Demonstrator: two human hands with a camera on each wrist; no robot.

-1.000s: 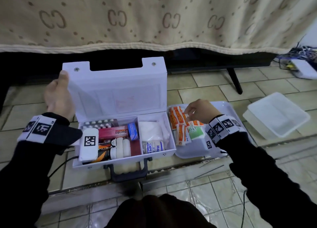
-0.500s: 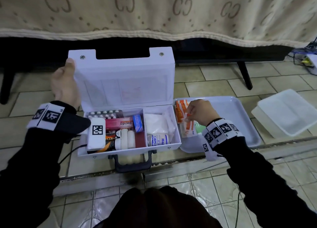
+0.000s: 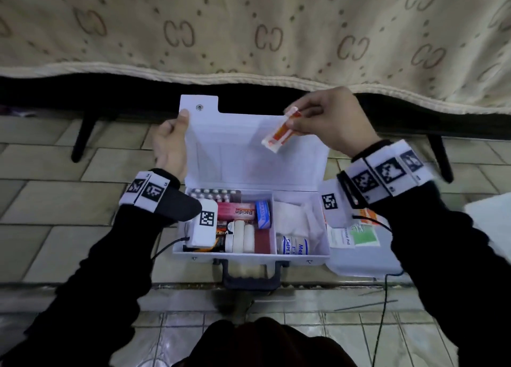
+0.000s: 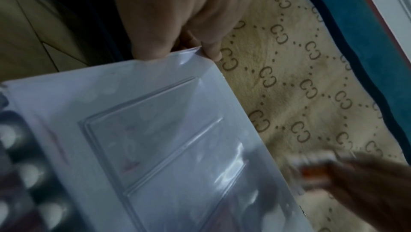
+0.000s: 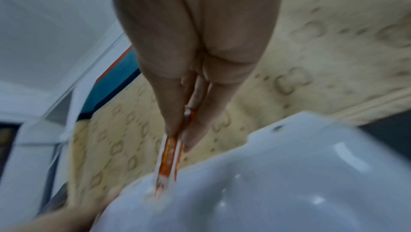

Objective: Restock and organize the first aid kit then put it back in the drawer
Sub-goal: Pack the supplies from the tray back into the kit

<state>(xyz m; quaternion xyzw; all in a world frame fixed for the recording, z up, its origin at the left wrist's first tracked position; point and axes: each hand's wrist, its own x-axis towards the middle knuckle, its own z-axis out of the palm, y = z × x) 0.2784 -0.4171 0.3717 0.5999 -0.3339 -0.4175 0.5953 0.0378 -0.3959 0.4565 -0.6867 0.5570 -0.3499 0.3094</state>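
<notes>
A white first aid kit [image 3: 250,252] lies open on the tiled floor, its lid [image 3: 249,151] standing upright. My left hand [image 3: 170,145] grips the lid's left edge, seen close in the left wrist view on the lid [image 4: 155,130]. My right hand [image 3: 325,120] pinches a small stack of orange-and-white plaster strips [image 3: 280,131] in front of the lid's upper right part; the same strips [image 5: 169,162] show edge-on in the right wrist view. Inside the kit lie a blister pack [image 3: 214,194], a red Bacidin box [image 3: 239,211], white rolls, gauze [image 3: 293,220] and a crepe bandage [image 3: 294,246].
A white tray [image 3: 359,264] right of the kit holds an alcohol pad [image 3: 341,238], a green sachet [image 3: 365,235] and more orange strips. A beige patterned bedspread [image 3: 249,29] hangs over a dark bed frame behind the kit. A clear container edge shows far right.
My right hand has lifted plaster strips off the tray and carried them up and left to the lid. The left hand keeps its hold on the lid's edge.
</notes>
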